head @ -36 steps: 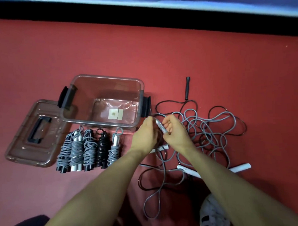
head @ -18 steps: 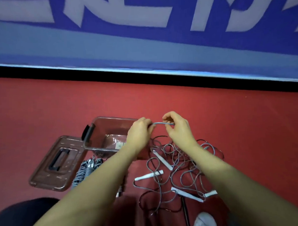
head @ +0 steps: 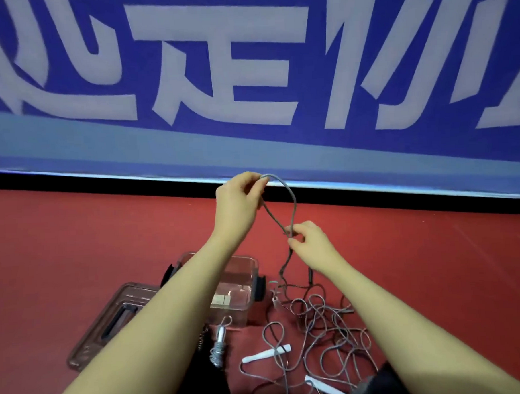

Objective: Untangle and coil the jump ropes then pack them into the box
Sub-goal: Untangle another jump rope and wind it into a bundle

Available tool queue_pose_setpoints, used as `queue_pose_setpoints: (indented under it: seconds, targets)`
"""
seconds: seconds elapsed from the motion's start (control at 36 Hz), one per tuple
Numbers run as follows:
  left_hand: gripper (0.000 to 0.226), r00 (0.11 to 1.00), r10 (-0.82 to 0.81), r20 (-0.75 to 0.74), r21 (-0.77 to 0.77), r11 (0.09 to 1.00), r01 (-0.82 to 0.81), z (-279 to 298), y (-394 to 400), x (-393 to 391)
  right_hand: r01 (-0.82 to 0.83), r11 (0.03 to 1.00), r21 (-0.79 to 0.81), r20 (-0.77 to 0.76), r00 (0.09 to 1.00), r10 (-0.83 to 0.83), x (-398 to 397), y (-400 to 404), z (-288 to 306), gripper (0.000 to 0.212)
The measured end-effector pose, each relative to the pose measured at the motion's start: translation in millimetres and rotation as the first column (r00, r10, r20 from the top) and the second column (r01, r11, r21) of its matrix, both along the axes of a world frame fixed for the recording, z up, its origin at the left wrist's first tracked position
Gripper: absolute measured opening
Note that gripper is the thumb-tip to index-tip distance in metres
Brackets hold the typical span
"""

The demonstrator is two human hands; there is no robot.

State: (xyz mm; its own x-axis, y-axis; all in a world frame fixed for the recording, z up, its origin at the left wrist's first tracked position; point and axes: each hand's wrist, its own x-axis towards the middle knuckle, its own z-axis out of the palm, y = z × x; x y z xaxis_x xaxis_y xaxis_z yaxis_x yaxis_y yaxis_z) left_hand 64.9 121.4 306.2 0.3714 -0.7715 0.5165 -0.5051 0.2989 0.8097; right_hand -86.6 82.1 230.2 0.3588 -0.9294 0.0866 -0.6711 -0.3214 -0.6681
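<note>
My left hand point(head: 238, 197) is raised high and pinches the top of a grey jump rope loop point(head: 291, 198). Lower and to the right, my right hand point(head: 310, 242) pinches the same rope where its two strands cross. The rope hangs down from there into a tangled pile of grey and black ropes point(head: 324, 328) with white handles point(head: 267, 353) on the red floor. The clear plastic box point(head: 242, 287) stands open behind my left forearm. A coiled grey rope point(head: 219, 347) lies in front of the box; other coils are hidden by my arm.
The box's clear lid point(head: 109, 322) with a black handle lies flat to the left of the box. A blue banner with large white characters point(head: 247, 78) stands along the back, above a black strip. Red floor stretches left and right.
Both hands rose from the pile with the grey rope. My left hand climbed higher than the right, drawing out a loop, and the view tilted up toward the banner.
</note>
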Motion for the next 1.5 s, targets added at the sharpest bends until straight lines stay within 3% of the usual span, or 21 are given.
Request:
queue_pose_setpoints:
  seconds: [0.17, 0.22, 0.28, 0.36, 0.44, 0.5, 0.61, 0.75, 0.89, 0.97, 1.03, 1.14, 1.39, 1.5]
  targets:
    - [0.009, 0.991, -0.044, -0.124, -0.004, 0.999, 0.043, 7.0, -9.5, -1.4, -0.035, 0.996, 0.08, 0.135, 0.991, 0.024, 6.2, 7.3, -9.6, 0.01]
    - [0.023, 0.985, -0.089, -0.15, 0.041, 0.995, 0.096, -1.9, -15.2, -1.7, 0.002, 0.997, 0.078, 0.194, 0.981, -0.017, 9.9, 3.9, -14.9, 0.022]
    - [0.044, 0.986, -0.103, -0.13, 0.137, 0.983, 0.121, -16.3, -19.8, 0.2, 0.044, 0.995, 0.086, 0.251, 0.966, -0.064, 13.2, 1.1, -15.6, 0.028]
    - [0.044, 0.994, -0.109, -0.015, 0.346, 0.932, 0.108, -41.5, -22.8, 2.6, 0.064, 0.988, 0.142, 0.412, 0.904, -0.118, 14.7, -3.8, -13.5, 0.025]
    - [0.046, 0.949, -0.293, 0.12, 0.583, 0.794, 0.172, -70.9, -17.0, 1.3, 0.082, 0.985, 0.152, 0.486, 0.862, -0.146, 13.6, -5.8, -8.3, 0.019]
    - [0.043, 0.899, -0.412, 0.147, 0.662, 0.716, 0.22, -84.0, -14.7, -0.2, 0.092, 0.984, 0.15, 0.537, 0.828, -0.16, 14.4, -8.0, -4.6, 0.021]
    - [0.009, 0.897, -0.421, 0.134, 0.602, 0.754, 0.263, -87.7, -17.6, -3.0, 0.115, 0.976, 0.187, 0.64, 0.739, -0.209, 14.7, -13.1, -0.5, 0.027]
    - [0.028, 0.903, -0.374, 0.213, 0.561, 0.803, 0.201, -85.6, -24.0, -6.2, 0.096, 0.967, 0.238, 0.693, 0.68, -0.238, 9.2, -16.7, -1.8, 0.021]
    - [0.02, 0.941, -0.273, 0.202, 0.479, 0.865, 0.148, -81.5, -28.6, -0.6, -0.016, 0.969, 0.245, 0.454, 0.885, -0.1, -0.5, -17.8, -15.4, 0.009]
    - [0.018, 0.951, -0.255, 0.176, 0.436, 0.886, 0.157, -74.4, -30.2, 3.9, -0.074, 0.955, 0.286, 0.145, 0.989, 0.033, -5.8, -18.2, -26.8, 0.036]
    - [0.019, 0.953, -0.26, 0.158, 0.412, 0.894, 0.176, -70.6, -31.5, 5.5, -0.125, 0.943, 0.307, 0.088, 0.991, 0.103, -5.9, -14.5, -28.4, 0.041]
    - [0.016, 0.954, -0.291, 0.078, 0.367, 0.898, 0.244, -63.8, -32.4, 6.1, -0.186, 0.929, 0.32, 0.219, 0.968, 0.119, 0.8, -10.2, -30.0, 0.026]
    - [0.013, 0.95, -0.302, -0.078, 0.23, 0.922, 0.312, -56.0, -33.9, -1.9, -0.033, 0.976, 0.213, 0.3, 0.953, -0.034, 11.7, -9.1, -29.9, 0.006]
    - [0.011, 0.931, -0.317, -0.182, 0.204, 0.914, 0.351, -55.2, -33.4, -4.1, -0.046, 0.972, 0.231, 0.335, 0.942, -0.035, 11.8, -8.4, -27.3, 0.016]
